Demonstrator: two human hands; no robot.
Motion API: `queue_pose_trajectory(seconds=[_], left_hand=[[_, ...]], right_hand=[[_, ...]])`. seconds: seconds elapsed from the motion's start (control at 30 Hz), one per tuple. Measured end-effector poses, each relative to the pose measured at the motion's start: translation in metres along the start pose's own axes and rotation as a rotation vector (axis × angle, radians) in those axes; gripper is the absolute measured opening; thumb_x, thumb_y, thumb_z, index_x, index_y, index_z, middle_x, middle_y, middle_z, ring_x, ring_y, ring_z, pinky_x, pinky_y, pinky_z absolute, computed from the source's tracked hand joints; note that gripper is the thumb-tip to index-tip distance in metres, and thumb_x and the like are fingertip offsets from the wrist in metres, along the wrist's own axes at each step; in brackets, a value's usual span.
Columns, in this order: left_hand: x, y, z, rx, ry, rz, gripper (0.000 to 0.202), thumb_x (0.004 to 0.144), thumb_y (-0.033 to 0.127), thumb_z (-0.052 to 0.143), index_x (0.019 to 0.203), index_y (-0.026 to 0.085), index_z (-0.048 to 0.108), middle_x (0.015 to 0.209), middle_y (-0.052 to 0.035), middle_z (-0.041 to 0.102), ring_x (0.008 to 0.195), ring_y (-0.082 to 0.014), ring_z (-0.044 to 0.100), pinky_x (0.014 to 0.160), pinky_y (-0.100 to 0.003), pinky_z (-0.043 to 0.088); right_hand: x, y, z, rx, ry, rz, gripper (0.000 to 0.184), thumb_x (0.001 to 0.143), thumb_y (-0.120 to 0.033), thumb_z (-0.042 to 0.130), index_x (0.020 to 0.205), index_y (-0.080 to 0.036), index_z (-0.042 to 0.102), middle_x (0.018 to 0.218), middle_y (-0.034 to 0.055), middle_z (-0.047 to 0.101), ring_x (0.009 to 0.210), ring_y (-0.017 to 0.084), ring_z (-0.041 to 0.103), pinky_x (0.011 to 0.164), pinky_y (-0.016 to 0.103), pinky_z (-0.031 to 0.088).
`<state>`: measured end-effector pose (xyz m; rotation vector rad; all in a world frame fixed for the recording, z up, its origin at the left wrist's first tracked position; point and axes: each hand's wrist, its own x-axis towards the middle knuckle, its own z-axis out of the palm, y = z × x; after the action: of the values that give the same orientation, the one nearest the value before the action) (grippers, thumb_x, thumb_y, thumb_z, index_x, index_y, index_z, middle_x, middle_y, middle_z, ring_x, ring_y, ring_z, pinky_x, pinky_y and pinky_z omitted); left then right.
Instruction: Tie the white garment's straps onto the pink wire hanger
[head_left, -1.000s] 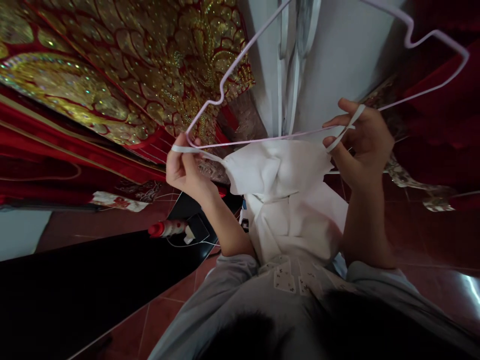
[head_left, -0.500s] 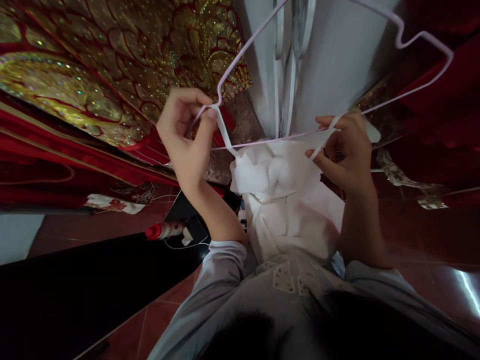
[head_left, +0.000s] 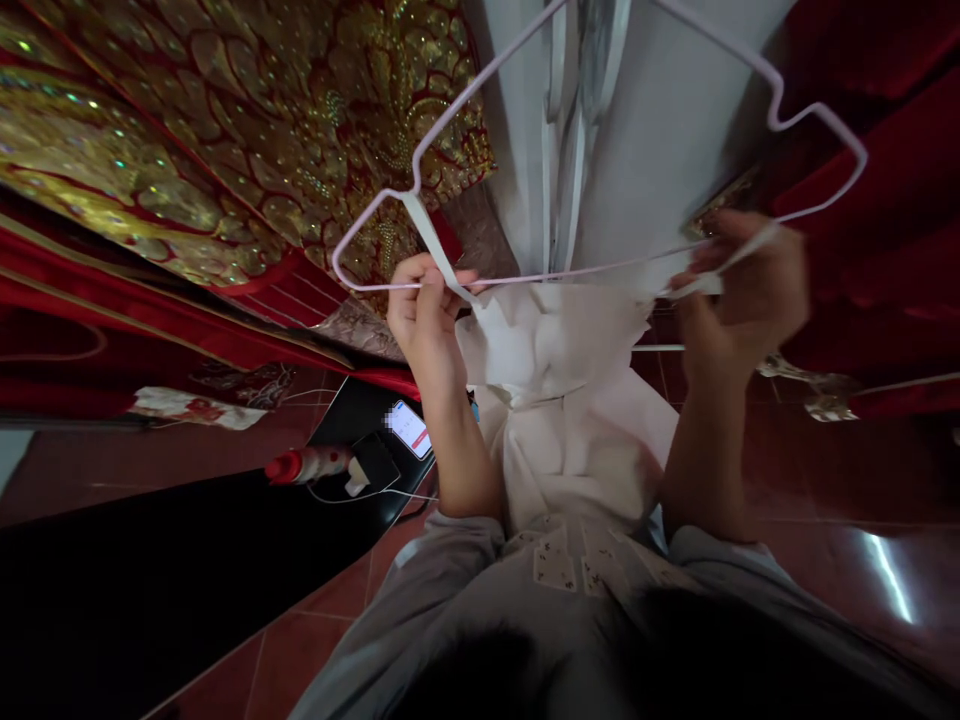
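On the far left I see gold-embroidered cloth [head_left: 225, 130], with a bottle [head_left: 304, 465] and a phone [head_left: 410, 428] on the dark surface below it. My left hand [head_left: 426, 320] pinches the garment's left strap [head_left: 431, 235] just under the lower bar of the hanger [head_left: 525, 278]. That strap runs up to the hanger's left notch. The white garment [head_left: 570, 400] hangs between my forearms, bunched at its top edge against the bar. My right hand [head_left: 742, 300] is blurred, but its fingers look curled around the right strap [head_left: 739, 250] near the bar's right end. I judge the garment light, soft and limp, and likely to slide on thin wire. The straps are the surest places to grip, and the hanger looks springy.
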<state>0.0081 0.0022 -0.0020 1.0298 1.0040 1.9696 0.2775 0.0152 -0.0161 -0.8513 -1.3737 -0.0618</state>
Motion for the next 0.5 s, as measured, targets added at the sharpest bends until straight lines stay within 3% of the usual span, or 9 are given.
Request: queue_pose_trajectory(seconds=[0.03, 0.07, 0.17, 0.27, 0.37, 0.43, 0.5], left_hand=[[0.001, 0.002, 0.000, 0.011, 0.011, -0.004, 0.023, 0.104, 0.044, 0.071, 0.097, 0.023, 0.064, 0.081, -0.0011, 0.075, 0.078, -0.0169, 0.076, 0.078, -0.028, 0.063], [0.002, 0.004, 0.001, 0.013, 0.015, -0.009, 0.023, 0.104, 0.044, 0.071, 0.096, 0.024, 0.064, 0.080, -0.0009, 0.074, 0.077, -0.0170, 0.075, 0.077, -0.028, 0.063], [0.002, 0.006, 0.002, -0.006, 0.003, -0.031, 0.024, 0.103, 0.044, 0.072, 0.095, 0.023, 0.063, 0.079, -0.0007, 0.073, 0.073, -0.0163, 0.074, 0.075, -0.027, 0.062], [0.000, 0.006, 0.003, -0.037, 0.015, -0.026, 0.023, 0.102, 0.042, 0.071, 0.095, 0.023, 0.061, 0.076, 0.0004, 0.072, 0.067, -0.0147, 0.071, 0.071, -0.026, 0.060], [0.001, 0.005, 0.003, -0.039, 0.018, -0.014, 0.019, 0.103, 0.039, 0.070, 0.095, 0.025, 0.060, 0.074, 0.0009, 0.071, 0.066, -0.0157, 0.070, 0.069, -0.027, 0.059], [0.002, 0.004, 0.001, 0.013, 0.027, -0.041, 0.018, 0.104, 0.040, 0.069, 0.096, 0.026, 0.061, 0.076, 0.0000, 0.072, 0.070, -0.0176, 0.071, 0.072, -0.030, 0.059], [0.003, 0.003, -0.001, 0.051, 0.047, -0.058, 0.017, 0.105, 0.040, 0.067, 0.097, 0.027, 0.061, 0.077, -0.0005, 0.073, 0.074, -0.0190, 0.072, 0.075, -0.031, 0.060]], right_hand=[[0.005, 0.013, -0.005, 0.023, 0.163, -0.038, 0.041, 0.089, -0.052, 0.083, 0.124, -0.031, 0.078, 0.107, 0.0052, 0.073, 0.085, 0.019, 0.070, 0.076, 0.040, 0.061], [0.011, 0.026, -0.011, 0.030, 0.236, -0.049, 0.033, 0.094, -0.048, 0.079, 0.122, -0.031, 0.078, 0.104, 0.0040, 0.072, 0.088, 0.018, 0.069, 0.078, 0.040, 0.060], [0.031, 0.055, -0.025, 0.053, 0.282, -0.110, 0.032, 0.090, -0.055, 0.082, 0.111, -0.032, 0.081, 0.093, -0.0003, 0.068, 0.089, 0.017, 0.069, 0.081, 0.038, 0.059], [0.050, 0.051, -0.030, 0.082, 0.066, -0.025, 0.036, 0.089, -0.052, 0.083, 0.119, -0.032, 0.077, 0.097, -0.0008, 0.070, 0.089, 0.016, 0.070, 0.085, 0.040, 0.059], [0.067, 0.017, -0.029, -0.022, -0.213, 0.052, 0.033, 0.088, -0.041, 0.086, 0.117, -0.028, 0.077, 0.097, 0.0027, 0.073, 0.082, 0.016, 0.066, 0.076, 0.038, 0.055], [0.076, -0.007, -0.027, -0.106, -0.287, 0.117, 0.036, 0.081, -0.028, 0.090, 0.116, -0.028, 0.078, 0.107, 0.0053, 0.075, 0.082, 0.017, 0.063, 0.062, 0.033, 0.047], [0.084, -0.023, -0.025, -0.201, -0.345, 0.126, 0.040, 0.077, -0.021, 0.091, 0.114, -0.028, 0.077, 0.104, 0.0045, 0.073, 0.081, 0.018, 0.060, 0.058, 0.032, 0.042]])
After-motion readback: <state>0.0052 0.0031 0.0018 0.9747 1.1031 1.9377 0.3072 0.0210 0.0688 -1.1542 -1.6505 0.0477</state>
